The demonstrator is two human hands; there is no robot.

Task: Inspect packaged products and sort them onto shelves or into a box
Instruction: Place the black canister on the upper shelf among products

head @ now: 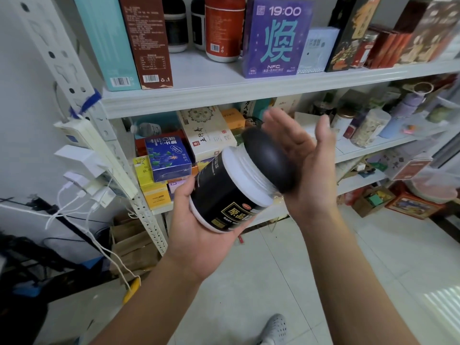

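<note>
White power strip (84, 143) hangs on the shelf post at far left. To its right, a blue box (168, 158) tops a stack of cartons. In front of the shelves, the left hand (199, 227) grips the base of a tilted black jar (231, 192). The right hand (306, 165), fingers straight, lies flat against its black lid (268, 160).

One black jar (224, 195) and two hands: a left hand (199, 235) and a right hand (306, 155). The top shelf (224, 93) carries one teal box (109, 41), one brown box (149, 41), one purple box (276, 36), one red bottle (224, 28) and, behind it, seemingly two dark jars (177, 23) — blurred. Below, one grey shoe (273, 329).
</note>
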